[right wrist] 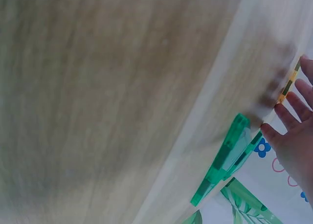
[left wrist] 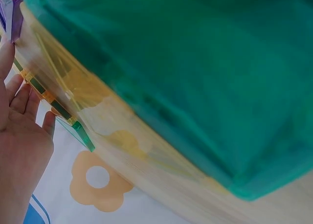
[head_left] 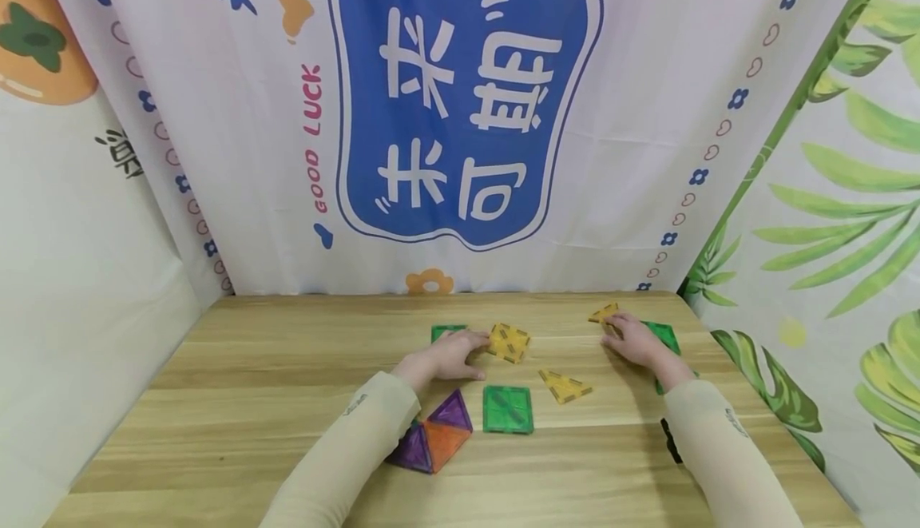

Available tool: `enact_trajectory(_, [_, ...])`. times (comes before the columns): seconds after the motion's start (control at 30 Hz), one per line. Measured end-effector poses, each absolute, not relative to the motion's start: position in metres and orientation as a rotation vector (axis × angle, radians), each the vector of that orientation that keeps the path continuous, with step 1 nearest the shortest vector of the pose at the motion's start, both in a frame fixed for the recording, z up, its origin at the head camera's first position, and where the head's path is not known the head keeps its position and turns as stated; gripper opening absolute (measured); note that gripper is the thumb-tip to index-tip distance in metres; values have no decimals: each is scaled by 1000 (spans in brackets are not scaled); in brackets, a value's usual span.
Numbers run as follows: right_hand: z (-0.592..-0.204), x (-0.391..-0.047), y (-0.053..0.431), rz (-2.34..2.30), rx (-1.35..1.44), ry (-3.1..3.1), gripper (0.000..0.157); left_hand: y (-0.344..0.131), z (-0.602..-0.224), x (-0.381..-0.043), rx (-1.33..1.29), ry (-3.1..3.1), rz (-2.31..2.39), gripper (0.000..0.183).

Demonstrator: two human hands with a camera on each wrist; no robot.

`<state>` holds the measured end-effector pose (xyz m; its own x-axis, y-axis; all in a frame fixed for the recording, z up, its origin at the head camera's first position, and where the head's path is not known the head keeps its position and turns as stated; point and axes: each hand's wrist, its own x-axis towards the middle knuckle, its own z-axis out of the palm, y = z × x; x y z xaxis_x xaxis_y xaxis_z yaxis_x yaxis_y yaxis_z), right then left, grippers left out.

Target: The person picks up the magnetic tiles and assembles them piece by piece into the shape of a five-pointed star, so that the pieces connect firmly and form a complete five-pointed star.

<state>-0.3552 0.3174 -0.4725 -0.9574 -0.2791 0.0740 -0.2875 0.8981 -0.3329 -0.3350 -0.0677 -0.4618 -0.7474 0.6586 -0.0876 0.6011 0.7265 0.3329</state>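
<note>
My left hand (head_left: 449, 355) reaches over the table with its fingertips at the left edge of a yellow square magnetic tile (head_left: 509, 343). Its fingers look loosely extended in the left wrist view, where a large blurred green tile (left wrist: 195, 87) fills much of the picture. Beyond that hand lies a green tile (head_left: 447, 330), partly covered. My right hand (head_left: 636, 342) touches a yellow triangular tile (head_left: 602, 313) at the far right, fingers stretched out. Beside it lies a green tile (head_left: 664, 336), partly hidden by the hand. A yellow triangle (head_left: 565, 387) rests between the hands.
Nearer on the wooden table (head_left: 237, 400) lies a green square tile (head_left: 507, 410). Purple tiles (head_left: 451, 413) and an orange tile (head_left: 444, 442) lie joined by the left forearm. A black object (head_left: 671, 440) sits by the right sleeve. A printed curtain (head_left: 632, 152) hangs behind.
</note>
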Motion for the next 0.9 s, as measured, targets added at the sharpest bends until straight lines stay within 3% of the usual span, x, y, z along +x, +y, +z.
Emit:
enact_trajectory(0.7, [-470, -351, 323, 666, 590, -2998, 19, -68, -461, -335, 1020, 2730, 422, 66])
enact_trajectory(0.9, [-467, -350, 325, 740, 596, -3015, 17, -68, -461, -335, 1020, 2731, 427, 66])
